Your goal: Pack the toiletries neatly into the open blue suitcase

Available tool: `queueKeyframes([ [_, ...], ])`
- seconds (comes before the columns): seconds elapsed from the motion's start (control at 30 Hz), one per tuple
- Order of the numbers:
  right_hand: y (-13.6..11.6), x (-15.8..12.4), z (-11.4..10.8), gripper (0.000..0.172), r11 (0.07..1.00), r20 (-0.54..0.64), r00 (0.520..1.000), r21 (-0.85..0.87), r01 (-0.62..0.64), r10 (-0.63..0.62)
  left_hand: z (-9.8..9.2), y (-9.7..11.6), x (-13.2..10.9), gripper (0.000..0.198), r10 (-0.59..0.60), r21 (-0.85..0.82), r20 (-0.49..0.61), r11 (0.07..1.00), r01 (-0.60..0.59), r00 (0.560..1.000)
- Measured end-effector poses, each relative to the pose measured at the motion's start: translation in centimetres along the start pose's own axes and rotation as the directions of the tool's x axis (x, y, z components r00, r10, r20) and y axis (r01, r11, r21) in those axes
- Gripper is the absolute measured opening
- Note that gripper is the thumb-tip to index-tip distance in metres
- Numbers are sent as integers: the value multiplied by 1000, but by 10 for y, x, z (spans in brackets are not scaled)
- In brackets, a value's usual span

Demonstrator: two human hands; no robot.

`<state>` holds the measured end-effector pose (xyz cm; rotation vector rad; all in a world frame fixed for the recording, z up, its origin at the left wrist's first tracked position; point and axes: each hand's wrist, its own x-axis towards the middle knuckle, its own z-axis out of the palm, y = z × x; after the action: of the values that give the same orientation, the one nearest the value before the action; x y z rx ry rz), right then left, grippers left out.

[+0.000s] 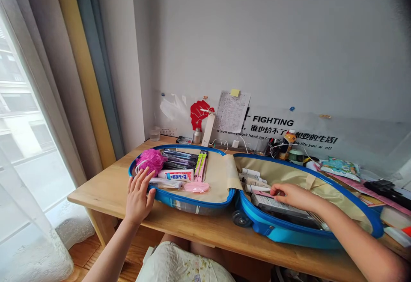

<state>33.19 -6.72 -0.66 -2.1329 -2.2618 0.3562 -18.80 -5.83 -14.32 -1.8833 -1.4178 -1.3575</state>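
Observation:
A blue suitcase lies open on a wooden desk. My left hand rests with fingers spread on the rim of the left half, next to a pink bath puff. That half also holds a toothpaste box, dark flat packs, a pink-and-green toothbrush pack and a pink oval case. My right hand lies in the right half, fingers curled on a flat grey box, beside several white tubes.
The desk's back and right side are crowded with bottles, cables, a charger, papers and a black object. A printed sheet and a red fist sticker hang on the wall. A curtained window is at left.

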Motion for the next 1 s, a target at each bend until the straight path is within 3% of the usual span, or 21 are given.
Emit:
queueKeyframes([
  [0.4,-13,-3,0,19,996,30,999,-76,-35,37,0,1,1,47,22,8,-16,1000,-22,1000],
  [0.8,-5,6,8,19,1000,73,997,25,-11,9,0,0,0,49,-28,-19,8,999,29,1000],
  [0.93,-5,7,-4,26,999,67,998,44,-5,2,1,0,0,50,-34,-16,18,999,34,999],
  [1.0,-11,9,-20,29,988,20,1000,152,2,-5,1,0,0,50,-27,-18,14,999,27,1000],
])
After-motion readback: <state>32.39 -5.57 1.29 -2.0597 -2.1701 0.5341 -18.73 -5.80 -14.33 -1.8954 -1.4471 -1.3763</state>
